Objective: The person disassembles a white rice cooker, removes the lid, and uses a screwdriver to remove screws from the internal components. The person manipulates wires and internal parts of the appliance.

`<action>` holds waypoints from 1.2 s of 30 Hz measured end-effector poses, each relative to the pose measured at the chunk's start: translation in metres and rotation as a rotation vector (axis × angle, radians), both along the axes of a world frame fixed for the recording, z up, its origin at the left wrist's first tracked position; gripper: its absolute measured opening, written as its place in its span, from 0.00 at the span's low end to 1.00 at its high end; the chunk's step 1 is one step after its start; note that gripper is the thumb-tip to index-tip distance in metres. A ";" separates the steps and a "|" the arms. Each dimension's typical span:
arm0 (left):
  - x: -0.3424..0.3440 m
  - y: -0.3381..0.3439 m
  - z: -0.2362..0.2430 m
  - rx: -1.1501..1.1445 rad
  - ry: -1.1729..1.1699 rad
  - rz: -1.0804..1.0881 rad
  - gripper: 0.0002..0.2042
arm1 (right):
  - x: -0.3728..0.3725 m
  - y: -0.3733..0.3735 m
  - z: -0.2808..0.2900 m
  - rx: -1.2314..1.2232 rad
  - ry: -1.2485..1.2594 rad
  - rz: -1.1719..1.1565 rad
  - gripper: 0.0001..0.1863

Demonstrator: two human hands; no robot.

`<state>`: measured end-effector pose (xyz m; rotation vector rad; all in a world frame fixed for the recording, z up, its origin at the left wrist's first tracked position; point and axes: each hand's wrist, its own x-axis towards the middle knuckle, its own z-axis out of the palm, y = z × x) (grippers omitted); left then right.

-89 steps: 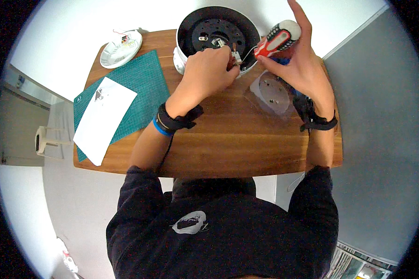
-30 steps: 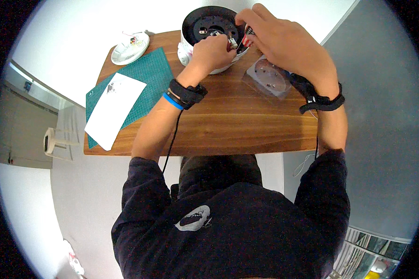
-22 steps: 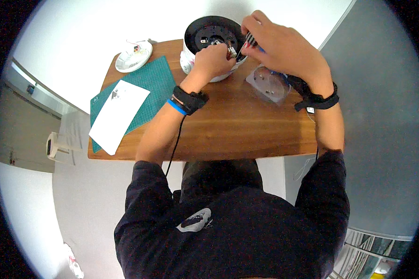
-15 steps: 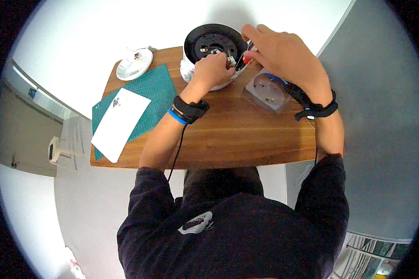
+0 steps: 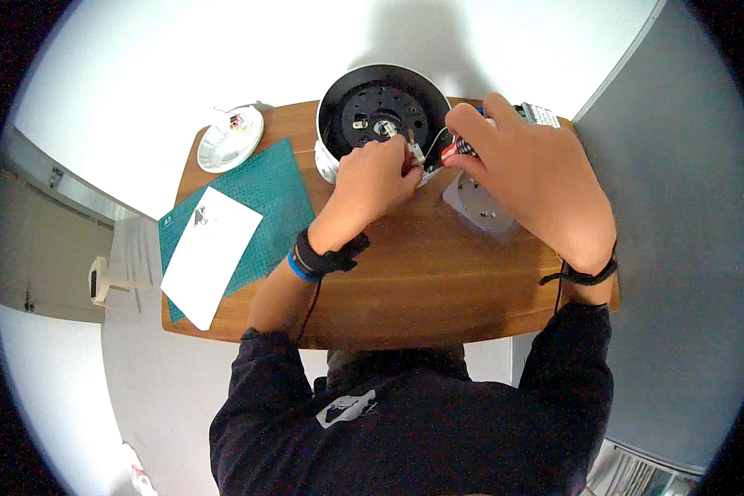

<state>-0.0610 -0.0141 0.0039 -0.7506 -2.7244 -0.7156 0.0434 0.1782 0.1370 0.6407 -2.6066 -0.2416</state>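
Note:
A round white housing with a black perforated interior sits at the back middle of the wooden table. My left hand is closed at its near right edge, on a small white-and-brown component with a white wire. My right hand grips a red, white and black screwdriver, whose handle is mostly under my fingers, just right of that component; the tip is too small to make out. Below my right hand lies a clear plastic piece with several small screws on it.
At left are a green cutting mat, a white paper sheet and a white oval dish holding small wired parts. A white gridded object sits at the back right. A grey panel borders the table's right side.
The screwdriver has come down from upright to low beside the component, and my right hand has turned over round it. The table appears lower in view. My left hand stays at the housing.

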 end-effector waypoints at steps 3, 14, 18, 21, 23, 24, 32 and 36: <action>-0.001 0.000 0.002 -0.002 -0.004 -0.009 0.16 | -0.008 0.004 0.002 -0.055 -0.015 0.000 0.16; -0.001 -0.002 0.004 -0.002 0.023 -0.057 0.13 | -0.009 -0.001 0.006 0.050 -0.078 0.052 0.21; -0.001 -0.003 0.010 -0.035 -0.078 -0.028 0.15 | -0.021 0.005 0.008 -0.115 -0.079 0.222 0.19; -0.003 -0.002 0.014 -0.032 -0.105 -0.045 0.14 | -0.019 0.014 0.017 -0.074 -0.169 0.226 0.20; -0.003 -0.004 0.013 -0.017 -0.095 -0.039 0.14 | -0.016 0.011 0.021 -0.006 -0.202 0.152 0.22; -0.003 -0.006 0.011 -0.012 -0.092 -0.028 0.14 | -0.015 0.008 0.021 0.017 -0.200 0.108 0.23; -0.006 -0.011 0.007 0.032 -0.075 -0.063 0.13 | -0.033 0.015 0.018 -0.228 -0.190 0.230 0.25; -0.007 -0.014 0.002 0.007 -0.025 -0.056 0.14 | -0.034 0.021 0.023 -0.102 -0.271 0.209 0.24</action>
